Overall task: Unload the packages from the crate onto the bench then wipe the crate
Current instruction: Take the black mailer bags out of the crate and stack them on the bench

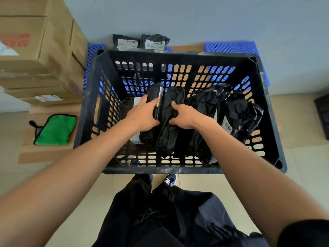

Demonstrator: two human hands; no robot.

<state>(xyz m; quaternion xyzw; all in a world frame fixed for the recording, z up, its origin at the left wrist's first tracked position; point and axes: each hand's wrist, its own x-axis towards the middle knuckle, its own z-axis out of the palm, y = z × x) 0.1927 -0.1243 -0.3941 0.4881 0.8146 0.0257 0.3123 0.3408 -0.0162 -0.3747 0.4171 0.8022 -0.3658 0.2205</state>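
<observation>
A black slotted crate [179, 170] stands on the floor in front of me. Several black plastic packages stand on edge inside it. My left hand [142, 114] grips the leftmost package [154, 97], which has a white label. My right hand [183, 115] grips the package beside it [169, 136]. More black packages [236, 111] lean at the crate's right side. Two black labelled packages [140, 41] lie on the blue bench [231, 47] behind the crate. A green cloth [55, 130] lies on flat cardboard to the left.
Stacked cardboard boxes [35, 50] rise at the left, next to the bench and crate. A dark object [323, 114] sits at the right edge. The wall runs behind the bench. My legs and a shoe [170, 180] are just below the crate's near rim.
</observation>
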